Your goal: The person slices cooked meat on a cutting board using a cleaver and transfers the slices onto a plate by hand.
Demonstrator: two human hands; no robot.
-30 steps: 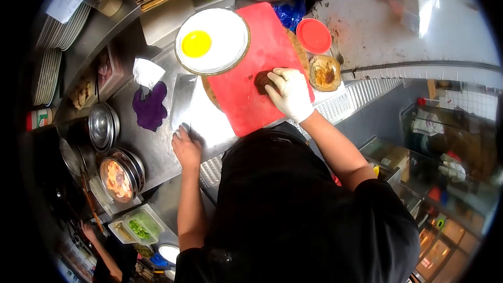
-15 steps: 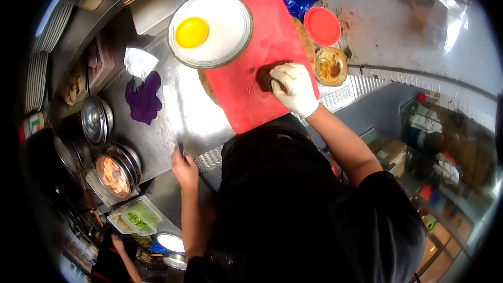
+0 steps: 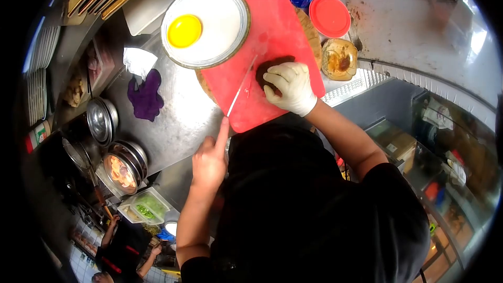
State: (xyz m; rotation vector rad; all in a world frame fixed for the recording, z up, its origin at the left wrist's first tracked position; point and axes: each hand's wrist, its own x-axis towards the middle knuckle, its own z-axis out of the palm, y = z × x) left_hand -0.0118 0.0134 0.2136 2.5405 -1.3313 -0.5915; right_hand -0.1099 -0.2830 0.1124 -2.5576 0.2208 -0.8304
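Observation:
On the red cutting board [image 3: 277, 15] lies a dark brown piece of what looks like cooked meat [image 3: 266, 73]. My right hand [image 3: 292, 86], in a white glove, curls its fingers over the meat and presses on it. A knife [image 3: 242, 86] is gripped in my bare left hand [image 3: 209, 160], its forefinger stretched along the blade's spine. The thin blade reaches over the board, pointing away from me, left of the meat and apart from it. My left fingers hide the knife's handle.
A large metal-rimmed round container [image 3: 220, 26] with a yellow round item [image 3: 184, 31] overlaps the board's left side. A red lid [image 3: 329, 17] and a stained tub [image 3: 339, 60] stand right. Left are a purple cloth [image 3: 145, 97] and metal bowls [image 3: 123, 170]. Another person [image 3: 123, 251] stands lower left.
My left hand has brought the knife up and right, from beside the steel counter to over the board. My right hand stays on the meat. The view has shifted slightly.

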